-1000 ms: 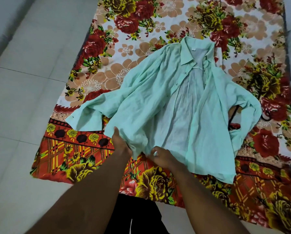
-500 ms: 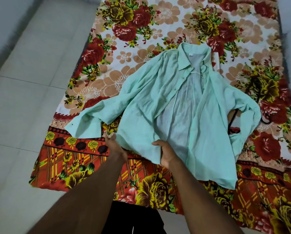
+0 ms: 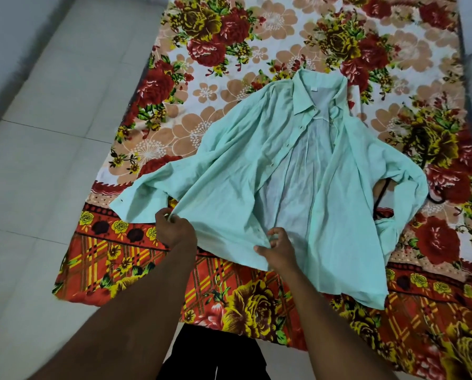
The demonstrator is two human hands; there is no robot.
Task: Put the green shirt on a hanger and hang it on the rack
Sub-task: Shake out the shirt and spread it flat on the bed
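Observation:
The pale green shirt [image 3: 237, 176] lies spread, front open and collar away from me, on a floral sheet. My left hand [image 3: 174, 229] pinches the lower left corner of the shirt's front panel. My right hand [image 3: 277, 246] grips the bottom hem of that same panel, thumb under the cloth. A thin black hanger [image 3: 381, 197] shows partly through the gap under the shirt's right sleeve; most of it is hidden by the cloth. No rack is in view.
The floral sheet [image 3: 229, 42] covers a mattress on a pale tiled floor [image 3: 46, 160]. The shirt's left sleeve stretches toward the sheet's left edge. My dark trousers [image 3: 210, 355] show at the bottom.
Both hands have shifted along the hem and pulled the left front panel outward and flatter. My left hand moved left to the panel's corner.

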